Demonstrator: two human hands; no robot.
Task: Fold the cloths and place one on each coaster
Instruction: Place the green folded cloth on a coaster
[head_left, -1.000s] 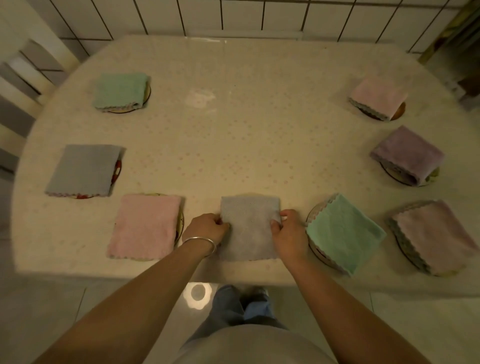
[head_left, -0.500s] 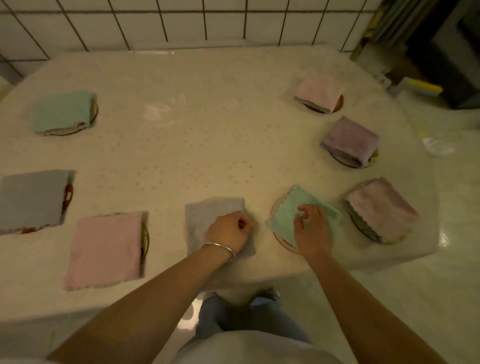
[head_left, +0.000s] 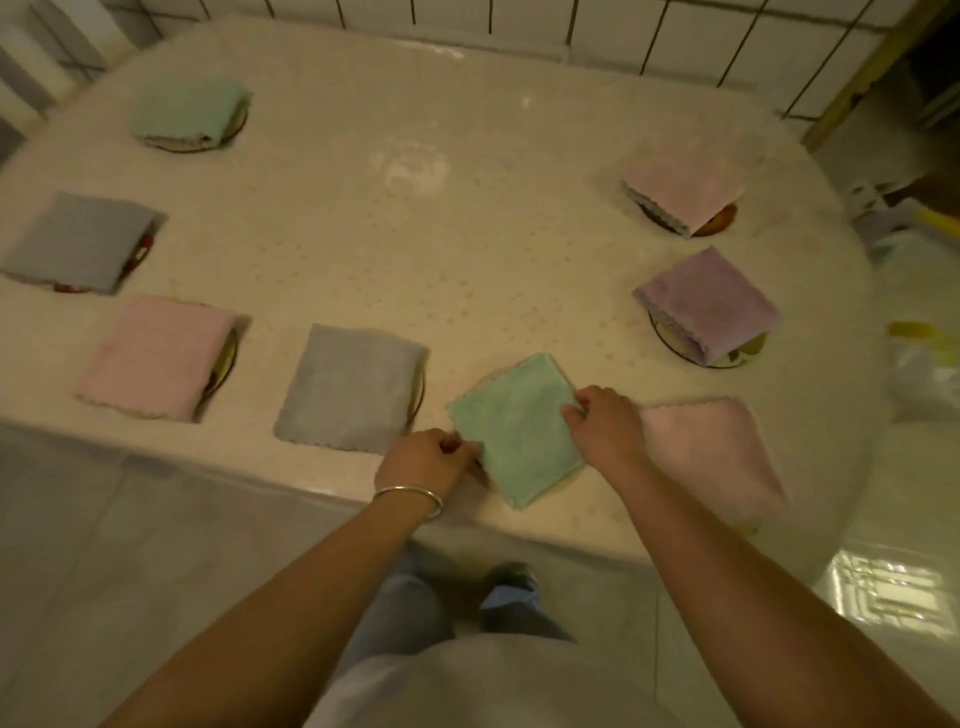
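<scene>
Folded fleecy squares ringing the table (head_left: 467, 249), each over a round coaster: grey cloth (head_left: 348, 387) just left, pink cloth (head_left: 711, 447) just right. Near the front edge, green cloth (head_left: 517, 426), soft, scallop-hemmed, set cornerwise. Left hand (head_left: 423, 460) pinching its left side, right hand (head_left: 605, 423) pinching its right corner.

I see a white tiled wall (head_left: 675, 36) behind the counter (head_left: 415, 234), and a glossy floor (head_left: 883, 597) with plastic bags (head_left: 919, 374).

Pale dotted table (head_left: 467, 249): round coasters (head_left: 719, 226) spread around edge, folded cloth (head_left: 348, 387) atop each.
</scene>
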